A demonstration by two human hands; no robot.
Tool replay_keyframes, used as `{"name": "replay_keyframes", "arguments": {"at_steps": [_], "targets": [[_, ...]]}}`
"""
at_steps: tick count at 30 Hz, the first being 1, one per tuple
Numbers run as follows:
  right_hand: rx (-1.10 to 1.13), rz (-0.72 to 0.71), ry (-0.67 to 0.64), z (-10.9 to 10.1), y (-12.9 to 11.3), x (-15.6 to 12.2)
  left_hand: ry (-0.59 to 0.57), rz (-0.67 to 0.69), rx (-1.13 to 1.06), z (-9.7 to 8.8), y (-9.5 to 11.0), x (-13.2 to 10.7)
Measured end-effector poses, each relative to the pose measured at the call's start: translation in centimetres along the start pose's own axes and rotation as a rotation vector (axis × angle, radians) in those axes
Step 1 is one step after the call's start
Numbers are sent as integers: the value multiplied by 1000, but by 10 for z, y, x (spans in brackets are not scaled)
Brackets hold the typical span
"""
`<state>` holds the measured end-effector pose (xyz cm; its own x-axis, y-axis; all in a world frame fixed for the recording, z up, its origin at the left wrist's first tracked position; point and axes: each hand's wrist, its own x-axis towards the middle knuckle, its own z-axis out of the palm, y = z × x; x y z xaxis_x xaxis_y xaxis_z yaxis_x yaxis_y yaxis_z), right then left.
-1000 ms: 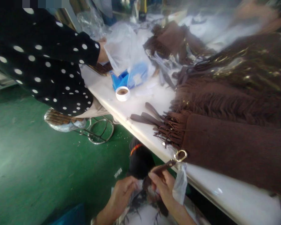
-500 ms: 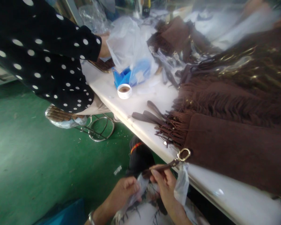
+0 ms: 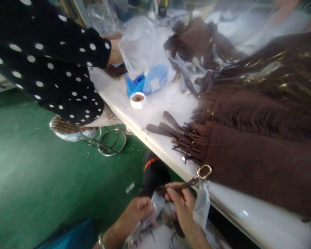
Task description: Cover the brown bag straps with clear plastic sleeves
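Note:
Just off the table's near edge, my right hand [image 3: 181, 204] pinches a dark brown strap [image 3: 180, 186] between thumb and fingers. A gold-coloured clasp [image 3: 204, 172] at the strap's end rests by the table edge, beside a brown fringed piece [image 3: 256, 166] that looks like suede. Clear plastic film [image 3: 157, 204] is gripped in my left hand [image 3: 139, 211], close to the strap's other end. Another bit of clear plastic [image 3: 202, 204] hangs below the clasp, next to my right wrist. Whether the two plastic pieces join is hidden.
On the white table [image 3: 155, 135] stand a white tub [image 3: 138, 100] of brown paste and a blue tape dispenser [image 3: 134, 84]. Several loose straps [image 3: 164, 129] lie near fringed brown pieces. A co-worker in a dotted sleeve [image 3: 93, 46] handles a clear bag [image 3: 137, 45]. A stool [image 3: 72, 129] stands left.
Very little differs. My hands keep their holds on the strap and the plastic, with only a slight shift of the film at my left fingers.

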<state>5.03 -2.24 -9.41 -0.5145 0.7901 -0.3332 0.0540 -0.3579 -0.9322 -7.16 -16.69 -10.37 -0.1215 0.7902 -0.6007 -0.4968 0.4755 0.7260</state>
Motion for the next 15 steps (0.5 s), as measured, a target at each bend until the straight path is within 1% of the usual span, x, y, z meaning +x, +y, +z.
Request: {"name": "replay_keyframes", "arguments": {"at_steps": [7,10,15], "targets": [[-27,2,24,0,-1,1,43,9,2,0,-6,4],[-16,16,15,0,0,0,43,15,4,0,-8,4],[-12,41,40,0,0,-3,48,53,-34,2,-9,5]]}}
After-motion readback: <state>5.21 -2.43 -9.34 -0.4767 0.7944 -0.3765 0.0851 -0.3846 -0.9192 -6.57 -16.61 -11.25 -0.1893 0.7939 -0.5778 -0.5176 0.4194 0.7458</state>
